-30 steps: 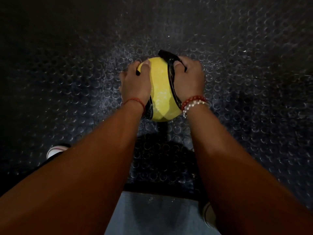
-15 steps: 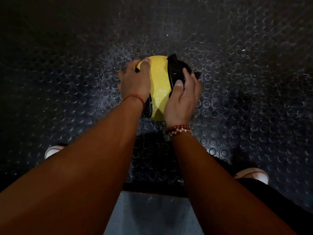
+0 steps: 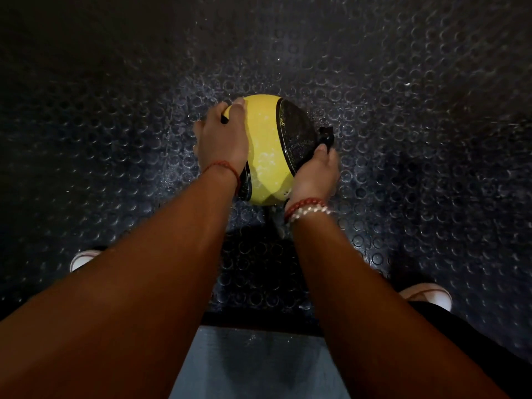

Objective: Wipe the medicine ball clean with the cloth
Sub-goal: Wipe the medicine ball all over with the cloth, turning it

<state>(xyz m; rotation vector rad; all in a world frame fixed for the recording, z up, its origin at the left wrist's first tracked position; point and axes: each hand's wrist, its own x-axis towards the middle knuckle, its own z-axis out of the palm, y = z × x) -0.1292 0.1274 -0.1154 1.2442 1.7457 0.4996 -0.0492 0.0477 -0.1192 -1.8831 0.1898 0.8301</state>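
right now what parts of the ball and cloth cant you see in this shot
- Head view: most of the black cloth is bunched under the right hand.
- The medicine ball left side is covered by the left hand.
- Its underside faces the studded floor, out of sight.
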